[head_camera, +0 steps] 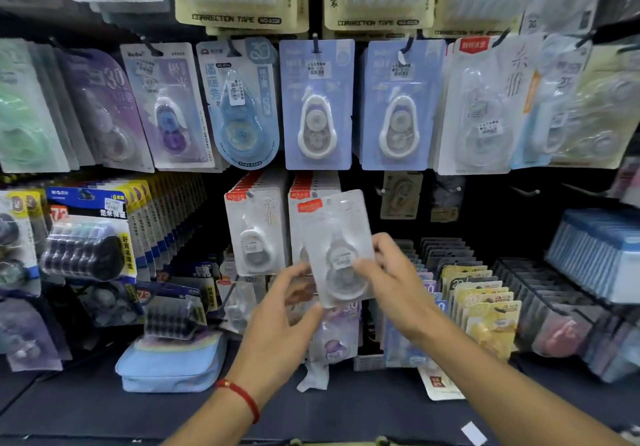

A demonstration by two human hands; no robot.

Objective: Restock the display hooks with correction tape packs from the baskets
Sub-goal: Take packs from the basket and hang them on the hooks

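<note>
Your one head camera looked forward and slightly down, close to the display wall [318, 106], with the shelf [86, 400] below it.

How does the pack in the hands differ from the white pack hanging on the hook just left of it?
The held pack is tilted and off any hook, gripped by the left hand and right hand; the hanging pack hangs upright on its hook, untouched. The held pack sits nearer the camera. Both are white cards with a red top label and a clear blister.
</note>
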